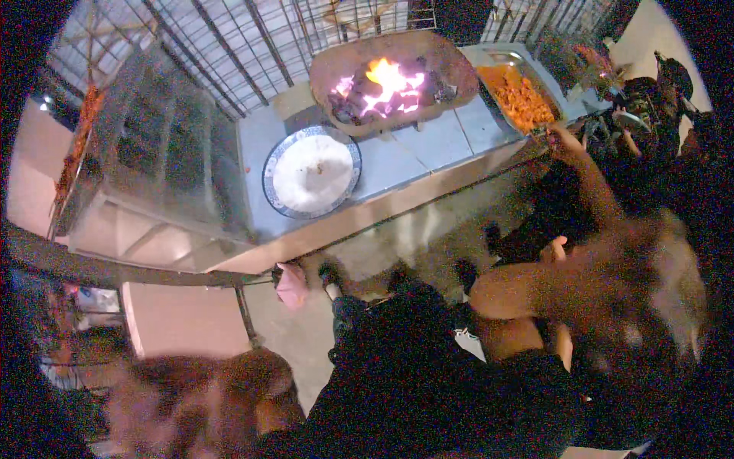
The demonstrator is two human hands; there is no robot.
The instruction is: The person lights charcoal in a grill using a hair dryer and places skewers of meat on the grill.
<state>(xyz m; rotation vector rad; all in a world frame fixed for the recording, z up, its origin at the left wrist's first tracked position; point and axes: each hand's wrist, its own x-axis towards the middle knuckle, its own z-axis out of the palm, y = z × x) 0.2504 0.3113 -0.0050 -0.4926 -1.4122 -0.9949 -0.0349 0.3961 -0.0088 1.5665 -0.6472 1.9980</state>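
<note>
My left hand (pixel 200 401) is a large blur at the lower left, close to the camera, with a light-coloured panel (pixel 186 318) beyond it. At the right, a blurred hand and forearm (pixel 533 287), apparently my right, is also raised close to the camera. I cannot make out anything held in either. Before me on a tiled counter (pixel 421 143) lies a round plate (pixel 312 172) with a blue patterned rim. Behind it, a brown basin (pixel 453 63) holds charcoal (pixel 350 106) burning with bright flames (pixel 390 83). To the right sits a metal tray of orange-red food pieces (pixel 522 100).
Another person's hand (pixel 565 140) appears to reach to the tray's near corner. A glass-sided case (pixel 166 143) stands on the counter's left. Metal grille bars (pixel 246 51) rise behind. A pink cloth-like item (pixel 291 286) is below the counter. Dark clutter (pixel 636 120) fills the far right.
</note>
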